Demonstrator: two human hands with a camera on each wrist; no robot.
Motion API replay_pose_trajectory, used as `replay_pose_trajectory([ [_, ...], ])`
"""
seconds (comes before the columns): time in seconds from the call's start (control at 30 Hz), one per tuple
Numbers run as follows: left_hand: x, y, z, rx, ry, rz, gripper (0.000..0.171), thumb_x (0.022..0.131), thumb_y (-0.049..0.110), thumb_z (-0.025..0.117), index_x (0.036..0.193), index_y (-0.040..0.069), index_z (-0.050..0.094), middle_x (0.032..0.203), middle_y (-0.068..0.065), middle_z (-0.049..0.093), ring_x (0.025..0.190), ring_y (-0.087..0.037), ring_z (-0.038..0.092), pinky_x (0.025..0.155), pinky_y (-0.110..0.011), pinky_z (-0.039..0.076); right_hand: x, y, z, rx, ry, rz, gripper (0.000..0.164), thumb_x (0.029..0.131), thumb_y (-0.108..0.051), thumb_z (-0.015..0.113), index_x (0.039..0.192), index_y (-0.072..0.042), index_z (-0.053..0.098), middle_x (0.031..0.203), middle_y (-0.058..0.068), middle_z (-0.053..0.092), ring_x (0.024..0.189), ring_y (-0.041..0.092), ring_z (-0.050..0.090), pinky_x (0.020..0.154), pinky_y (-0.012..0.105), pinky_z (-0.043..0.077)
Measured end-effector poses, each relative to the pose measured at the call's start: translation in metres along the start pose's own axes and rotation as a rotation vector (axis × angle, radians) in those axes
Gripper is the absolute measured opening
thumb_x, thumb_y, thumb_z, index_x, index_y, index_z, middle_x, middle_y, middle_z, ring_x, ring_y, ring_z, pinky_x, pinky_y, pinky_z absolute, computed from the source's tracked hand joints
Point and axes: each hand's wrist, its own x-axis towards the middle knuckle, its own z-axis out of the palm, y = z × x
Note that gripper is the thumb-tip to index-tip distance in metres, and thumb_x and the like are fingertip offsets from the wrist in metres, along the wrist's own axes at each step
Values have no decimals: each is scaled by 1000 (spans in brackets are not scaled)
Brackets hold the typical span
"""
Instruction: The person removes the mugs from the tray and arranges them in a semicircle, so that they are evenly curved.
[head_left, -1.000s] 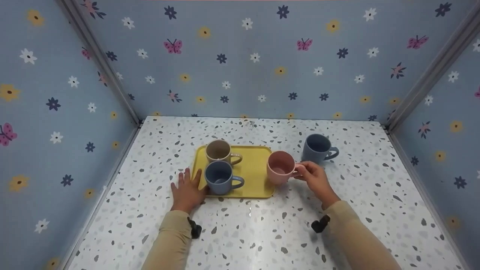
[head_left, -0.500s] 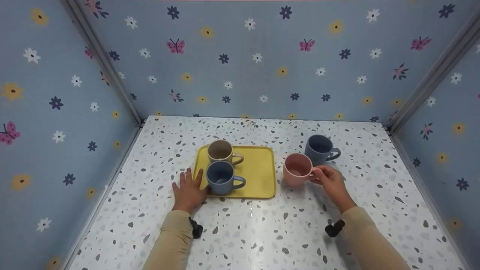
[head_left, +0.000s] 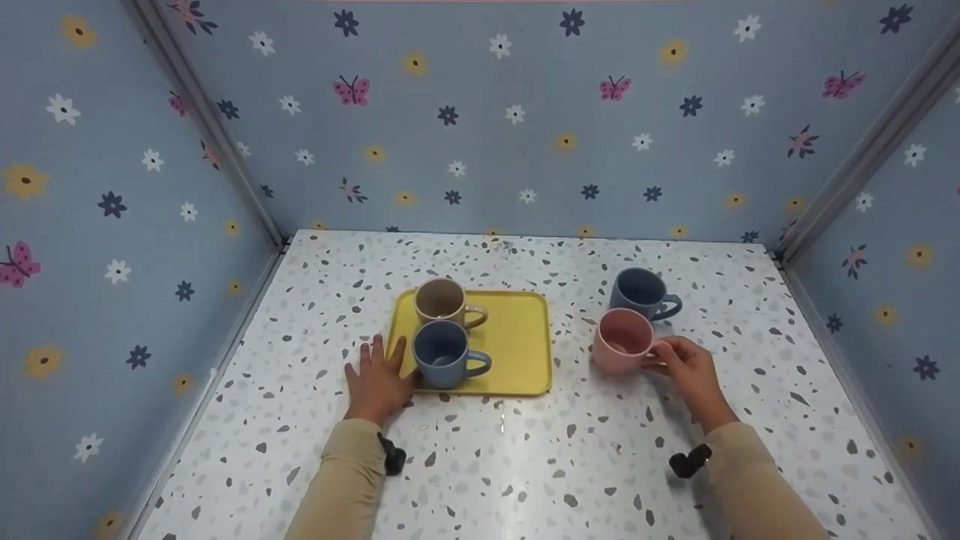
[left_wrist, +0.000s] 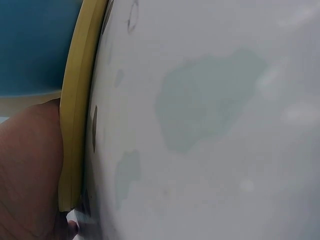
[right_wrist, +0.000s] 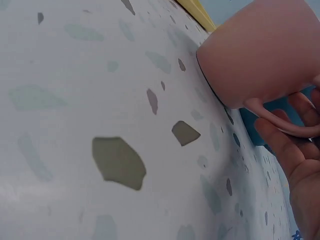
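Observation:
My right hand [head_left: 691,379] pinches the handle of a pink mug [head_left: 619,358], which is upright to the right of the tray. In the right wrist view, fingers and thumb wrap the handle of the pink mug [right_wrist: 260,55]; its base is at or very near the tabletop. Fingers spread, my left hand [head_left: 379,388] lies at the left edge of a yellow tray [head_left: 517,341], thumb by the front left corner. On the tray's left side stand a beige mug [head_left: 439,298] and, in front of it, a blue mug [head_left: 441,373], both with handles to the right.
Another blue mug [head_left: 637,289] stands on the table just behind the pink one, its handle pointing right. The speckled white table [head_left: 502,465] is enclosed by flower-patterned walls [head_left: 480,112] at the back and both sides.
My right hand has moved the pink mug rightward, from over the tray's right edge to beside the tray, in front of the blue mug. The left hand stays at the tray.

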Motion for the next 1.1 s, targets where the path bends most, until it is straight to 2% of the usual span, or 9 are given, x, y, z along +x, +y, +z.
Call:
replay_pose_trajectory([
  [0.2, 0, -1, 1, 13, 2, 5, 73, 100, 53, 46, 162, 22, 23, 167, -23, 8, 152, -49, 4, 114, -75, 2, 0, 3, -11, 9, 14, 12, 50, 101, -32, 61, 127, 10, 58, 127, 31, 61, 102, 19, 72, 96, 41, 55],
  [0.37, 1, 0, 3, 28, 1, 8, 73, 100, 54, 45, 162, 22, 24, 168, -23, 8, 152, -48, 4, 114, -75, 3, -3, 4, -23, -50, 30, -1, 48, 102, -31, 59, 128, 10, 58, 126, 28, 63, 102, 10, 71, 94, 37, 56],
  [0.63, 2, 1, 2, 34, 2, 9, 73, 100, 55, 43, 163, 23, 22, 168, -23, 7, 152, -49, 4, 114, -75, 2, -6, 3, -38, -102, 41, 13, 53, 102, -36, 58, 130, 9, 56, 128, 29, 61, 103, 8, 70, 93, 32, 56],
  [0.77, 1, 1, 1, 25, 4, 11, 73, 100, 55, 43, 163, 23, 22, 167, -23, 7, 152, -49, 4, 114, -74, 2, -7, 2, -45, -133, 63, 53, 55, 101, -43, 58, 130, 4, 58, 128, 21, 64, 105, 7, 69, 92, 26, 56],
  [0.93, 0, 0, 1, 29, -1, 14, 74, 100, 56, 43, 163, 23, 21, 167, -24, 7, 152, -49, 4, 114, -75, 2, -5, 3, -52, -111, 83, 71, 56, 99, -43, 60, 129, 4, 58, 122, 13, 67, 106, 11, 69, 93, 30, 56],
  [1.1, -1, 0, 0, 29, 0, 10, 74, 100, 57, 43, 163, 23, 22, 167, -24, 8, 152, -49, 6, 114, -75, 3, -3, 4, -57, -65, 80, 53, 56, 100, -39, 60, 129, 7, 56, 121, 14, 66, 102, 8, 70, 91, 31, 57],
])
